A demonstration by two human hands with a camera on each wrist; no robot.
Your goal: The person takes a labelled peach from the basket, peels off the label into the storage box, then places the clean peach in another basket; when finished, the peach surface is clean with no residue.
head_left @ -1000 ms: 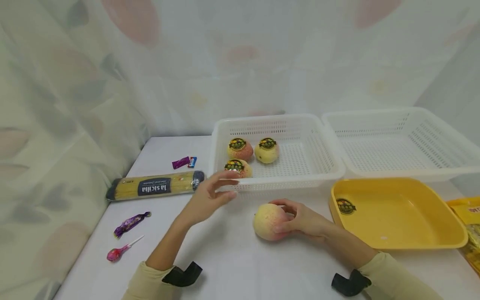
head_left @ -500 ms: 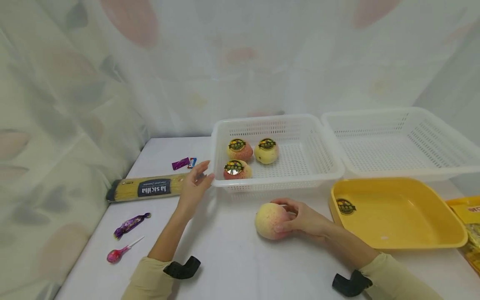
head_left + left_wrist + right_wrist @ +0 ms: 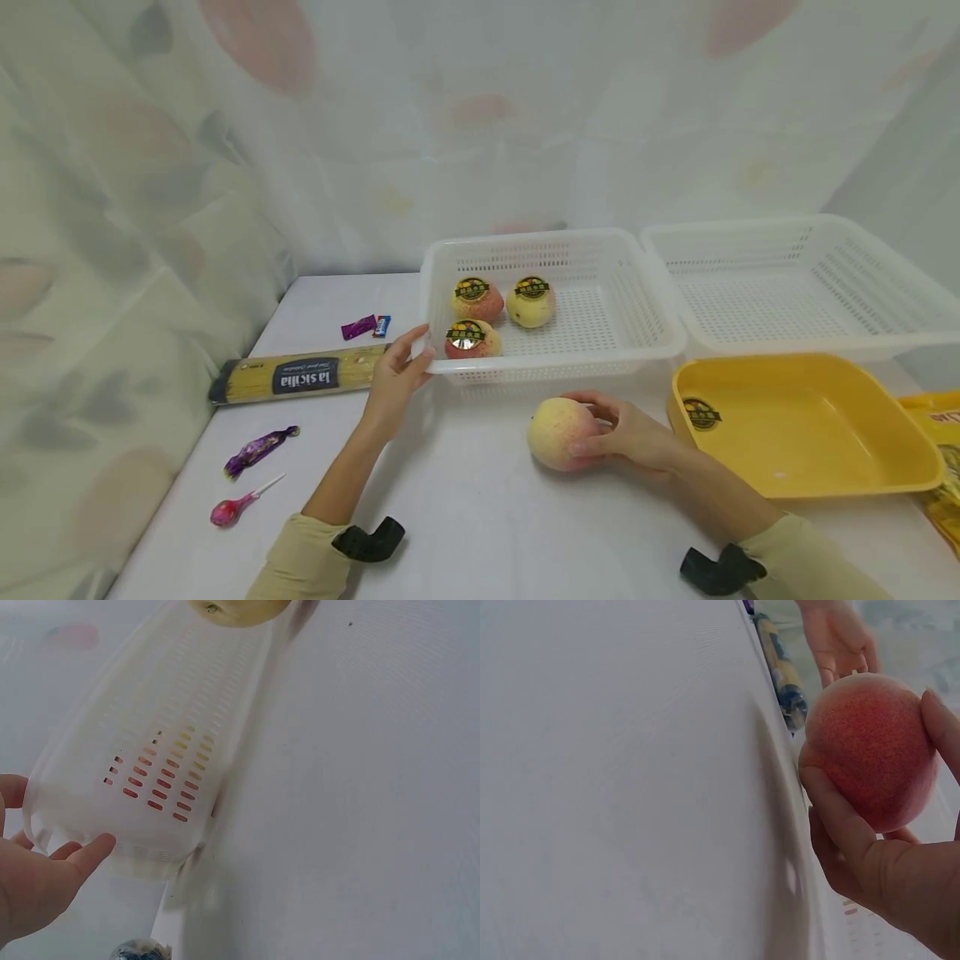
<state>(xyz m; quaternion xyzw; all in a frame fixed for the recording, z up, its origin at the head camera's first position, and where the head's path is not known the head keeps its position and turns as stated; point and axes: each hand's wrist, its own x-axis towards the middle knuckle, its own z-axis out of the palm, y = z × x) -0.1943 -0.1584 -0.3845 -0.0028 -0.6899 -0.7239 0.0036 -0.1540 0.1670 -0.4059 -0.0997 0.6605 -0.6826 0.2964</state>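
My left hand (image 3: pixel 392 385) holds the front left corner of a white perforated basket (image 3: pixel 558 363); in the left wrist view, thumb and fingers lie on either side of that corner. Three peaches with dark round labels sit in the basket's left half: one at the back (image 3: pixel 478 304), one beside it (image 3: pixel 531 308) and one in front (image 3: pixel 483 342). In front of the basket, my right hand (image 3: pixel 637 437) grips another peach (image 3: pixel 557 435), fingers and thumb spread around it. That peach shows red in the right wrist view (image 3: pixel 874 754). Whether it touches the table is unclear.
A second white basket (image 3: pixel 817 342) stands right. Before it lies a yellow tray (image 3: pixel 802 425) with a label stuck inside, and a yellow packet (image 3: pixel 947 425) beyond. On the left are a spaghetti pack (image 3: pixel 300 377), small candies (image 3: pixel 360 327), a purple-wrapped candy (image 3: pixel 258 450) and a lollipop (image 3: pixel 234 508).
My left hand has moved left from the basket's front rim to its corner and taken hold there. My right hand has shifted slightly right with the peach. The yellow tray has slid slightly right.
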